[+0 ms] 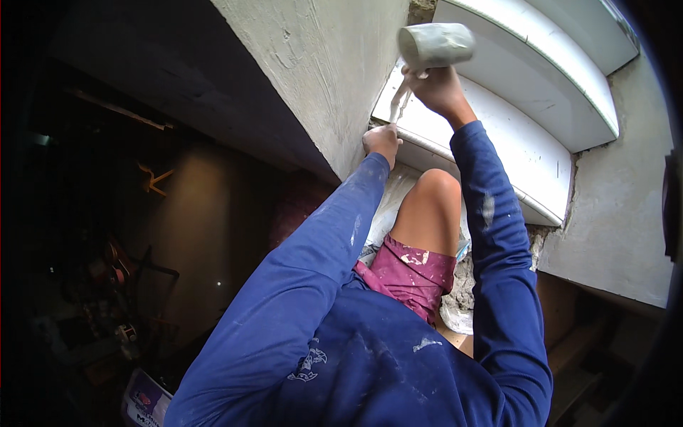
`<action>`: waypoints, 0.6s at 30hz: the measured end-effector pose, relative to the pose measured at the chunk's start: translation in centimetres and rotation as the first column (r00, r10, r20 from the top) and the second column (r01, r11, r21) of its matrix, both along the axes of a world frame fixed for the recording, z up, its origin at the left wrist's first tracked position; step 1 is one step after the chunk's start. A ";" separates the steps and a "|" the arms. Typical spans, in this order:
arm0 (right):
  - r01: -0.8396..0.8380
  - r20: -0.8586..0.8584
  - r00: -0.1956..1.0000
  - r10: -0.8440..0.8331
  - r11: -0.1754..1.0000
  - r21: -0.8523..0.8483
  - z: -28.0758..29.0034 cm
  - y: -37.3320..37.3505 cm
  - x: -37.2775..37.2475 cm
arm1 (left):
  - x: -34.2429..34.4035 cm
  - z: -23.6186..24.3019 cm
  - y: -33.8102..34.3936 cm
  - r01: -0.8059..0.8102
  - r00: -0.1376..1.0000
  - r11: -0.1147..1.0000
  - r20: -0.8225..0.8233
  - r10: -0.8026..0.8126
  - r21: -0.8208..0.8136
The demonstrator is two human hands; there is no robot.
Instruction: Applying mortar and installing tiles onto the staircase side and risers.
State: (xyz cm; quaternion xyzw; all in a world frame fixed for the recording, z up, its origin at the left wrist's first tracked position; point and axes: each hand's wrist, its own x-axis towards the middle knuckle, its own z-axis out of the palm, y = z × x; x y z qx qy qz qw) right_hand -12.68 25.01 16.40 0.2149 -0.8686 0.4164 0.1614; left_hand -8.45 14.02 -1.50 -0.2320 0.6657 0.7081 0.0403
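My right hand [437, 89] is raised over the white stair treads, its fingers closed just below the thick, whitish-grey cylindrical head of a mallet [437, 45]. The head lies roughly sideways and is slightly blurred. Lower and to the left, my left hand [383, 142] is closed around the bottom end of a thin pale stick [400, 103], beside the wall corner. This stick rises towards my right hand; whether it is the mallet's handle or a separate tool, I cannot tell. Behind it lies the white tiled tread [491, 121] with its curved front edge.
A rough grey plastered wall [313, 64] rises at the left. More white steps [548, 64] climb towards the upper right, beside a grey side wall [612, 220]. My bent knee [434, 188] is below the tread. Plastic and rubble [459, 299] lie near my thigh; the left side is dark.
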 end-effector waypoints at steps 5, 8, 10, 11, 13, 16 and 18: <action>0.008 -0.043 0.999 -0.007 1.000 0.015 0.8 -0.6 -1.0 | 0.8 3.0 -0.5 -0.294 0.955 0.910 0.125 0.268 0.294; -0.014 -0.007 1.000 0.014 1.000 0.015 1.1 -0.9 -1.7 | -1.2 4.1 -0.3 -0.577 0.807 0.722 0.399 0.435 0.382; 0.030 0.014 0.999 -0.030 0.999 0.025 1.7 -1.4 -1.9 | -1.4 3.5 -0.9 -0.599 0.797 0.655 0.426 0.429 0.460; 0.024 -0.048 0.999 -0.024 1.000 -0.004 1.9 -1.6 -1.9 | -1.5 2.8 -1.1 -0.561 0.827 0.654 0.379 0.414 0.508; 0.026 -0.022 0.999 -0.026 1.000 0.006 1.7 -1.7 -1.9 | -2.0 2.1 -1.0 -0.516 0.856 0.653 0.331 0.396 0.554; 0.036 -0.032 0.999 -0.034 0.996 0.078 1.8 -1.5 -2.5 | -3.1 1.8 -1.0 -0.611 0.785 0.663 0.439 0.437 0.433; -0.010 -0.104 0.995 0.010 1.000 -0.007 2.4 -2.2 -2.6 | -3.5 0.6 -2.3 -0.674 0.727 0.343 0.503 0.467 0.655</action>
